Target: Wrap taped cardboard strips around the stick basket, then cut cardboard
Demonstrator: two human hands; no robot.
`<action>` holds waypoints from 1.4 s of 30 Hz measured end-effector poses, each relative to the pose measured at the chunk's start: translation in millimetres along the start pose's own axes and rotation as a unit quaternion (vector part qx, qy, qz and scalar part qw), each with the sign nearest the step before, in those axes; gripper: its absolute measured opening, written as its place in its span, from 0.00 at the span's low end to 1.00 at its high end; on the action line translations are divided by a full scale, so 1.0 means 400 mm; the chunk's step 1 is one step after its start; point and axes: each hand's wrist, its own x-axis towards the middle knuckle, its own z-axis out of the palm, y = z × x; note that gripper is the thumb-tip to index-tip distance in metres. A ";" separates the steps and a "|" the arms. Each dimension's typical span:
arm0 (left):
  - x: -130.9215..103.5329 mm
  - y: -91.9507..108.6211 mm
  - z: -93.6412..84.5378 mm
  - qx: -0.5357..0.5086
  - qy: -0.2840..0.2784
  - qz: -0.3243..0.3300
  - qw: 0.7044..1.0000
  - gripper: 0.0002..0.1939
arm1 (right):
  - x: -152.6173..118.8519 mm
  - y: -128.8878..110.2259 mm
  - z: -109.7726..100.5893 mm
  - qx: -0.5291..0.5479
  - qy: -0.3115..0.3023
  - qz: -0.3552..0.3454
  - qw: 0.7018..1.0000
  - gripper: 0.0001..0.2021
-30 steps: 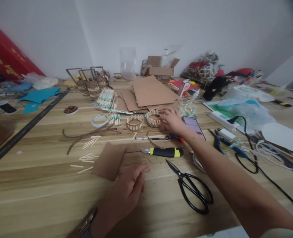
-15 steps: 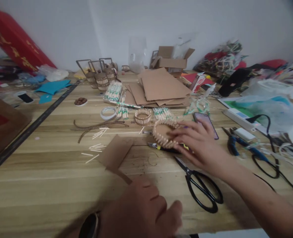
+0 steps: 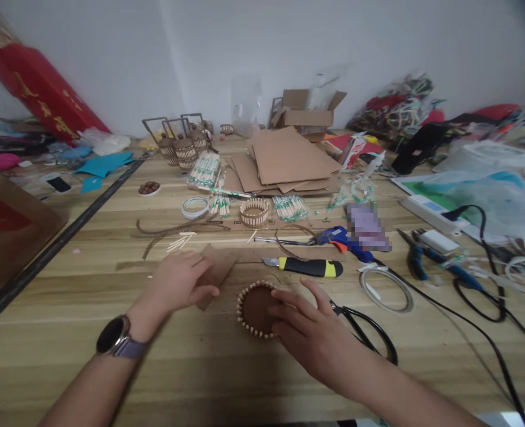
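Note:
My right hand (image 3: 311,332) grips the right side of a round cardboard basket base (image 3: 258,305) ringed with short upright wooden sticks. It is at the middle of the table, and the fingers hide its right rim. My left hand (image 3: 180,281), wearing a watch, lies over the left edge of a brown cardboard piece (image 3: 220,267), thumb and fingers apart. Some loose sticks (image 3: 181,242) show just beyond that hand. A yellow-and-black utility knife (image 3: 311,267) lies beyond the base. Black-handled scissors (image 3: 371,332) are partly covered by my right hand.
A blue glue gun (image 3: 333,236), a tape roll (image 3: 387,289), pliers (image 3: 416,261) and cables lie right. Farther back are a second stick ring (image 3: 254,212), stick bundles (image 3: 290,207), stacked cardboard sheets (image 3: 293,157) and small handled baskets (image 3: 185,153). A dark strip (image 3: 67,237) crosses the left side.
My right hand has brought the stick-ringed base nearer and to the left, uncovering the knife and glue gun. My left hand has moved from the near edge to the cardboard piece at left.

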 end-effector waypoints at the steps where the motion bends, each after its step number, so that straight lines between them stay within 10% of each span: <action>1: 0.001 -0.001 0.007 0.008 0.000 -0.012 1.000 0.32 | -0.001 -0.003 0.002 -0.004 0.000 -0.004 1.000 0.09; 8: 0.020 0.158 -0.013 -0.096 0.134 0.074 0.984 0.24 | -0.067 -0.004 -0.065 -0.042 0.002 0.075 0.996 0.13; 15: 0.025 0.299 -0.010 -0.091 0.054 0.144 0.984 0.21 | -0.214 0.057 -0.066 -0.112 -0.023 0.176 0.978 0.14; 19: 0.031 0.297 0.026 -0.074 0.043 0.153 0.984 0.02 | -0.225 0.097 -0.073 -0.136 -0.013 0.198 0.971 0.13; 36: 0.073 0.191 0.042 -0.072 0.154 0.033 0.985 0.12 | 0.106 0.228 -0.041 0.058 -0.036 0.322 0.944 0.06; 42: 0.065 0.315 -0.030 -0.412 0.173 -0.051 0.893 0.14 | 0.062 0.117 -0.118 0.441 0.147 0.433 0.773 0.11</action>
